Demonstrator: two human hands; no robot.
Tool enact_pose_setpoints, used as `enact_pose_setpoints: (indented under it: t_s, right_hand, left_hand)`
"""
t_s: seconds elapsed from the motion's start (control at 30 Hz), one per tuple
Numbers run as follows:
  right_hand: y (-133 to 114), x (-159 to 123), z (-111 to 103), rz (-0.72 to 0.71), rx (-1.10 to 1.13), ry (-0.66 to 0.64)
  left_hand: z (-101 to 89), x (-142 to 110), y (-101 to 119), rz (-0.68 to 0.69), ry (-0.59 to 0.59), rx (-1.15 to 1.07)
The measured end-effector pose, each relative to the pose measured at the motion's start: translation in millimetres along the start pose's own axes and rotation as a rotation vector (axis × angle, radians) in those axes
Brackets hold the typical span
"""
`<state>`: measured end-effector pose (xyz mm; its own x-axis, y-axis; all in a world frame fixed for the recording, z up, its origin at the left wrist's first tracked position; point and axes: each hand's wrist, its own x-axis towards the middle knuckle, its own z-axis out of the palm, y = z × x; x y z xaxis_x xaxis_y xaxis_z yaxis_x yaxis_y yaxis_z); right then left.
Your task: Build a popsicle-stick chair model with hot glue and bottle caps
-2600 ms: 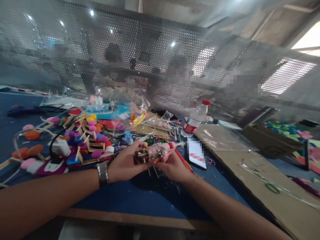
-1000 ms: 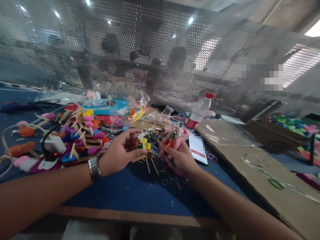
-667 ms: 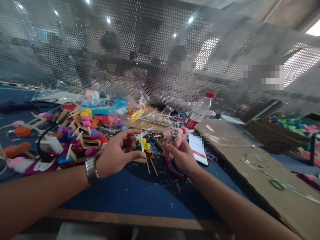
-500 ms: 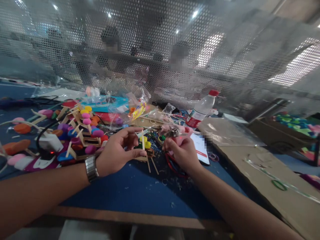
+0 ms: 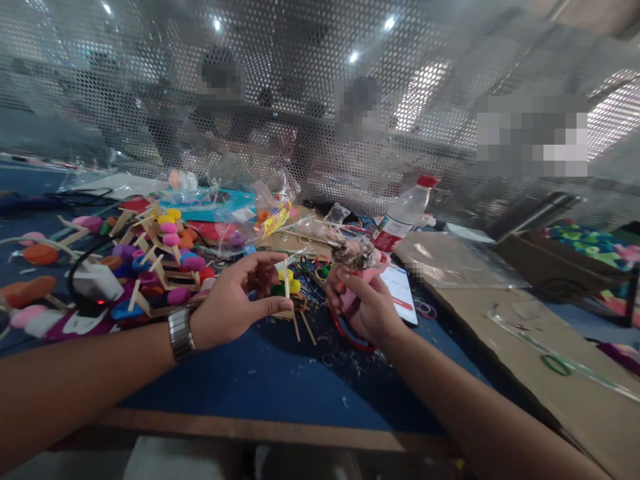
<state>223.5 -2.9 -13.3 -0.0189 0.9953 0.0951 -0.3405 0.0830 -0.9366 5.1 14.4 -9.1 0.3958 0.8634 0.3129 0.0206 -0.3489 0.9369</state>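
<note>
My left hand (image 5: 245,293), wearing a metal watch, pinches a short thin wooden stick (image 5: 287,288) upright between thumb and index finger. A clear glossy strand, perhaps glue, shows near the stick's top. My right hand (image 5: 363,300) is wrapped round a pink glue gun (image 5: 357,283), whose nozzle end is coated in dark, grimy residue and points left. The nozzle is apart from the stick. Beneath the hands, yellow foam pieces (image 5: 294,285) and several loose wooden sticks (image 5: 308,327) lie on the blue tabletop (image 5: 240,387).
Small stick-and-foam pieces (image 5: 167,277) crowd the left, around a white plug (image 5: 97,283) with a black cable. A phone (image 5: 400,293) and a red-capped bottle (image 5: 405,213) stand right of the glue gun. Cardboard (image 5: 480,320) covers the right side; a perforated metal screen (image 5: 300,87) rises behind.
My right hand has turned, tilting the glue gun so its nozzle moves up and slightly right, away from the stick. My left hand keeps the stick in nearly the same place.
</note>
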Motion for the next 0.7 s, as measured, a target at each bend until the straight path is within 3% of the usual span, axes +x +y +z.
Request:
enact_pose_setpoints:
  t_s: [0.17, 0.5, 0.6, 0.7]
  right_hand:
    - [-1.3, 0.6, 2.1, -0.037, -0.016, 0.03]
    - [-8.5, 0.5, 4.6, -0.086, 0.121, -0.151]
    - [-6.0, 0.2, 4.4, -0.107, 0.076, -0.116]
    - [0.4, 2.2, 0.4, -0.143, -0.033, 0.034]
  left_hand:
    - [-1.0, -0.2, 0.2, 0.012, -0.046, 0.029]
    - [0.2, -4.7, -0.9, 0.099, -0.161, 0.112]
    - [0.4, -4.7, 0.7, 0.128, -0.199, 0.133]
    - [0.0, -4.5, 0.9, 0.144, -0.165, 0.166]
